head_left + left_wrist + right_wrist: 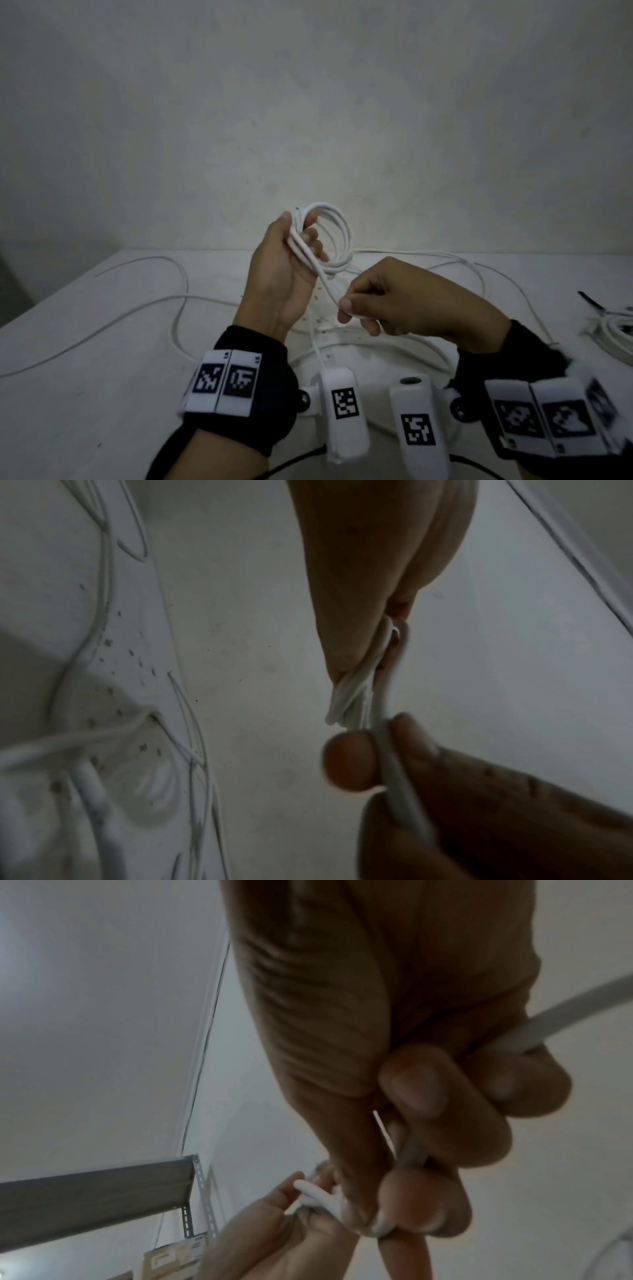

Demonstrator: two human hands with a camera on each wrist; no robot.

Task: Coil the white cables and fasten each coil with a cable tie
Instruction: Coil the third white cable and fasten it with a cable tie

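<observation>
My left hand point(298, 241) is raised above the table and holds a coil of white cable point(337, 236), its fingers curled round several loops. From the coil a loose run of the same cable point(327, 291) slants down to my right hand point(356, 313), which pinches it between thumb and curled fingers. In the left wrist view the coil point(356, 693) hangs from my left hand and the right thumb point(349, 761) presses the cable. In the right wrist view the cable point(411, 1150) passes through my right hand's curled fingers.
More white cable point(137, 308) lies in loose curves across the white table point(85, 394). At the right edge lies another white coil point(616, 329) with a black strip point(591, 301) beside it. A plain wall stands behind the table.
</observation>
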